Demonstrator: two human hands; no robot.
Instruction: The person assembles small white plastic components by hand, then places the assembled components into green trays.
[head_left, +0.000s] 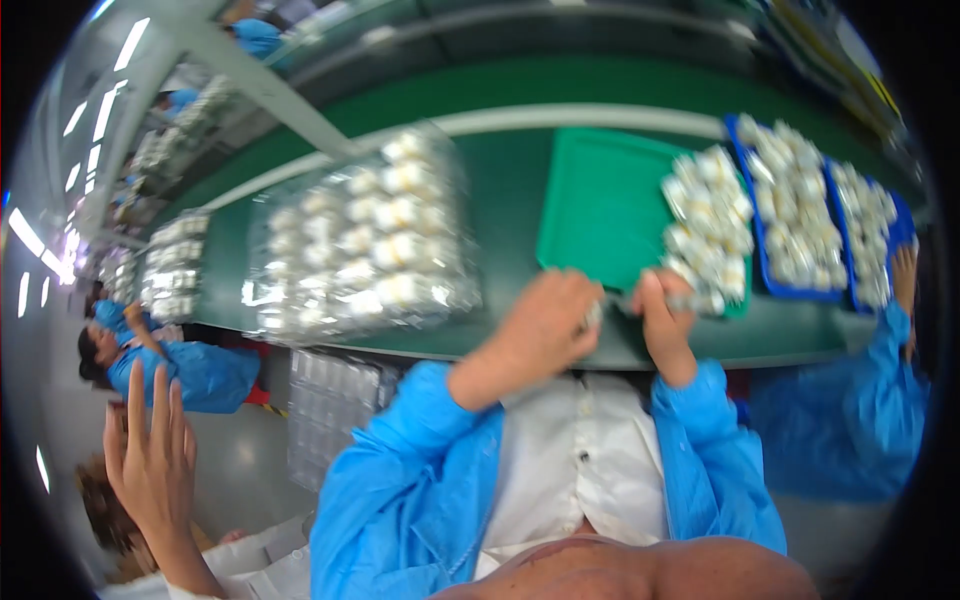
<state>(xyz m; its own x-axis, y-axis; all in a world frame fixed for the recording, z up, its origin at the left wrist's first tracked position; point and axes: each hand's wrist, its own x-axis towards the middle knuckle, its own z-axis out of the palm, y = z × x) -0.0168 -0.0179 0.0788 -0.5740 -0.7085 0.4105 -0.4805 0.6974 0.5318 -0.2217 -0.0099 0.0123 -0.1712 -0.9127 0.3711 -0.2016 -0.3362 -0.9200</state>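
My left hand (545, 318) is closed at the near edge of the bench, with the end of a small white piece (593, 315) showing at its fingertips. Just to its right, my right hand (664, 318) is also closed, thumb up; motion blur hides what it grips. A thin greyish thing, too smeared to name, shows between the two hands. Beyond them lies a green tray (600, 205), its left part bare. Many small white pieces with yellowish bands (708, 215) fill its right side.
Blue trays (757, 225) of similar pieces stand at the right, near a co-worker in a blue coat (840, 430). Left on the green bench (510, 230) sits a clear plastic pack (365, 235) of white pieces. Another person's raised hand (152, 465) is at lower left.
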